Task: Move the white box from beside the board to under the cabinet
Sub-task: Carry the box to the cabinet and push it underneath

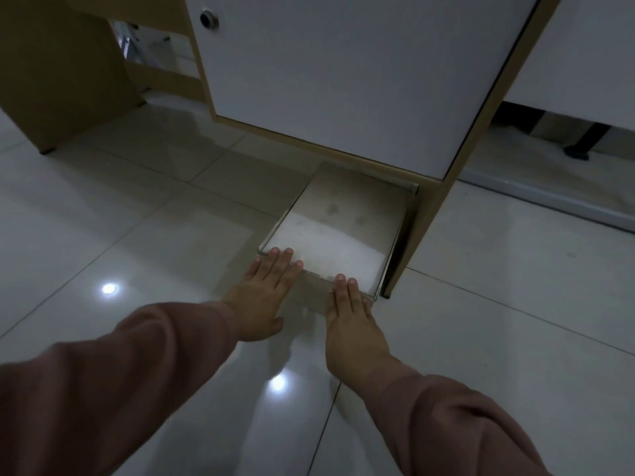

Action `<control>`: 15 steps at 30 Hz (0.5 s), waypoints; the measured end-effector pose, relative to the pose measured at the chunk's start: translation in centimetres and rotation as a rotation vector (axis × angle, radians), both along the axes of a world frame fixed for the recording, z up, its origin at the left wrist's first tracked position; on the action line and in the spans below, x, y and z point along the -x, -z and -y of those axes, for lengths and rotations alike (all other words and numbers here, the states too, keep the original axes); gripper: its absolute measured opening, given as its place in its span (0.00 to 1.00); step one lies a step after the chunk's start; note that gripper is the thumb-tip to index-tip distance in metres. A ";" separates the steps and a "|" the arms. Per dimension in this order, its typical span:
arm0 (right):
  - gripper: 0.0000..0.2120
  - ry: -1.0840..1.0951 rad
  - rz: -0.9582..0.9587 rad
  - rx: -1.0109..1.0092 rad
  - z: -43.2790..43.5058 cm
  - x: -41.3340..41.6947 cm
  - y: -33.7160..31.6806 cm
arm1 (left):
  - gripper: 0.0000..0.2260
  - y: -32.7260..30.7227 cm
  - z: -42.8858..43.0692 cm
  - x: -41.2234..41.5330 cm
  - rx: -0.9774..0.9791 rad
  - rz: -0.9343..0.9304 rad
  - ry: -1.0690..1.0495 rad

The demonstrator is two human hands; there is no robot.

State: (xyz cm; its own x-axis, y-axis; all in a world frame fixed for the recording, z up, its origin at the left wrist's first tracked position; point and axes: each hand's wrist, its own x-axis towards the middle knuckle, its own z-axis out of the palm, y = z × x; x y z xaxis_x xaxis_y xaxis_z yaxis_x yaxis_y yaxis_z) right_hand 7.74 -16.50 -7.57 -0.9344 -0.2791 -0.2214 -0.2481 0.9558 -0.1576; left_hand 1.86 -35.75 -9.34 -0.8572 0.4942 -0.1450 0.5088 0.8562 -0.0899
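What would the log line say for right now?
stage: pushing | white box: on floor, far end under cabinet | left hand: flat on near edge | right hand: flat on near edge

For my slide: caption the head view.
Both hands, left hand and right hand, push white box under cabinet.

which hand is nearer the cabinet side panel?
The right hand, flat on the near end of the white box close to the wooden side panel; the left hand covers the box's opposite near corner.
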 end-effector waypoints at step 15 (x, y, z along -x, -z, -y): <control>0.36 0.132 0.073 -0.036 -0.1 -0.1 -0.3 | 0.43 0.0 0.9 0.2 -0.105 0.025 -0.141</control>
